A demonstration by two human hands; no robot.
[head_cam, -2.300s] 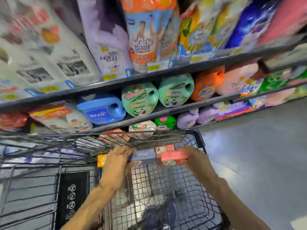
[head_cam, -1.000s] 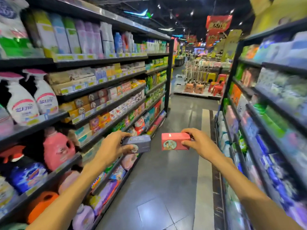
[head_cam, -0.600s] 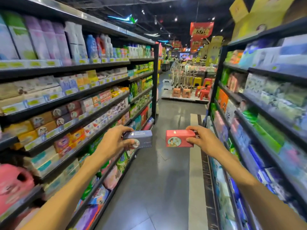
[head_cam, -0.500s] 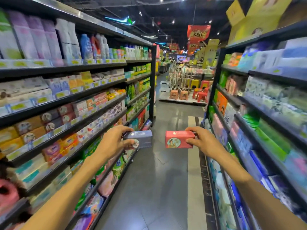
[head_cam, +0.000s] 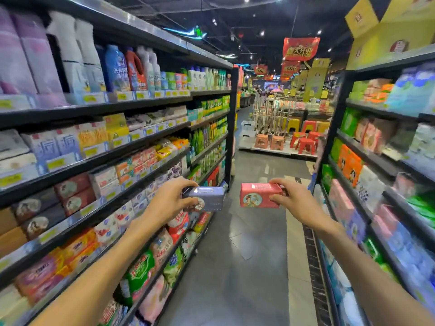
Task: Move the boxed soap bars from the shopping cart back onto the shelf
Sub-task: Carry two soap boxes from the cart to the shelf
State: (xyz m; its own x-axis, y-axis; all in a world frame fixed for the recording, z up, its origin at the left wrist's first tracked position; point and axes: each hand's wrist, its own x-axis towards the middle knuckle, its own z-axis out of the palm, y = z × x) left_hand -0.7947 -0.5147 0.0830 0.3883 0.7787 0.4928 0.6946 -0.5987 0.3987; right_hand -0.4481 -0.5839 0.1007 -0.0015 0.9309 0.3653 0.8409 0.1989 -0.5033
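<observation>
Both arms out in front, store aisle. Left hand grasps the grey-blue soap box by its left end, fingers curled over the top. Right hand grasps the pink soap box by its right end. Boxes held level, side by side, apart, in the air over the grey floor. Shelf of boxed soaps stands at left, not touched by either box. Red stools far down the aisle.

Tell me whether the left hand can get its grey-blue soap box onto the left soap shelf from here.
Probably yes: the left hand holds the grey-blue box just off the shelf edge, nothing between.
</observation>
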